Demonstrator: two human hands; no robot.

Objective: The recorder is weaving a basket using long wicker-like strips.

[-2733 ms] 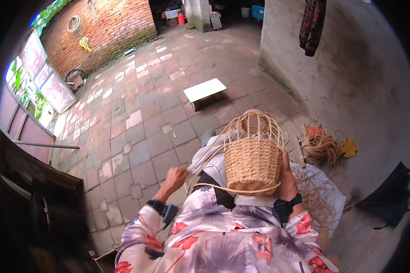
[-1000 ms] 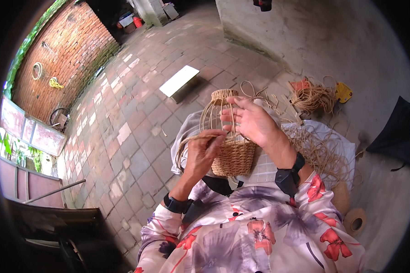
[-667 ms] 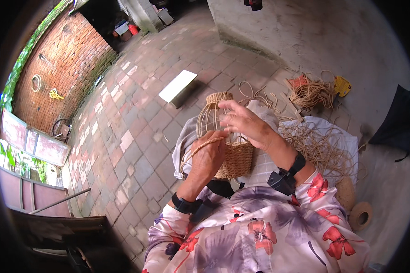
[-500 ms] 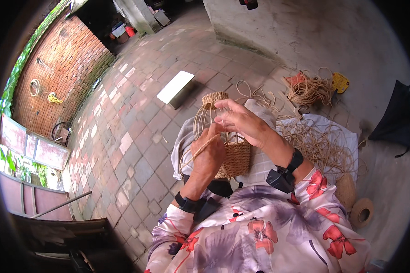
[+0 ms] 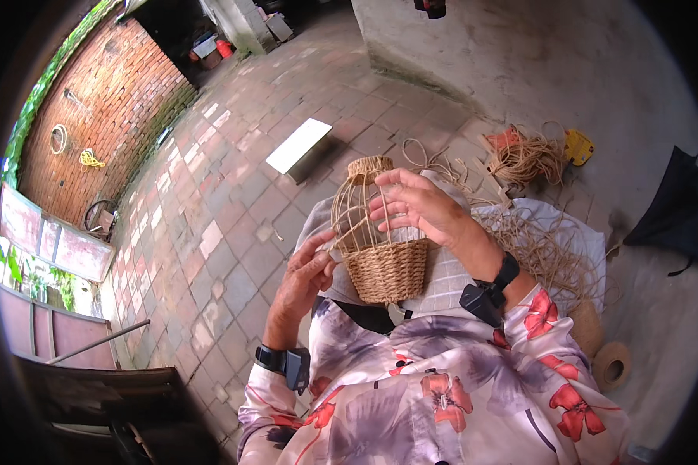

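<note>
A partly woven basket (image 5: 386, 271) rests on my lap, its lower part closely woven from twisted tan cord. Bare upright ribs (image 5: 351, 208) rise from the woven wall and gather into a small woven ring (image 5: 370, 166) on top. Beside the basket's left edge, my left hand (image 5: 302, 280) pinches a strand of cord that runs slantwise across the ribs. My right hand (image 5: 417, 205) is at the right of the ribs with its fingers apart, the fingertips at or among them. Whether those tips touch a rib cannot be made out.
Loose cord (image 5: 543, 246) lies tangled on a white cloth (image 5: 589, 232) to the right. Farther back is a cord bundle (image 5: 526, 159) near a yellow object (image 5: 578, 147). A low white-topped stool (image 5: 301, 146) stands ahead. A cord roll (image 5: 613, 364) sits at the lower right.
My left hand has moved left and down, away from the front of the basket, drawing the cord. The ribs and woven wall now show more. My right hand has stayed nearly in place.
</note>
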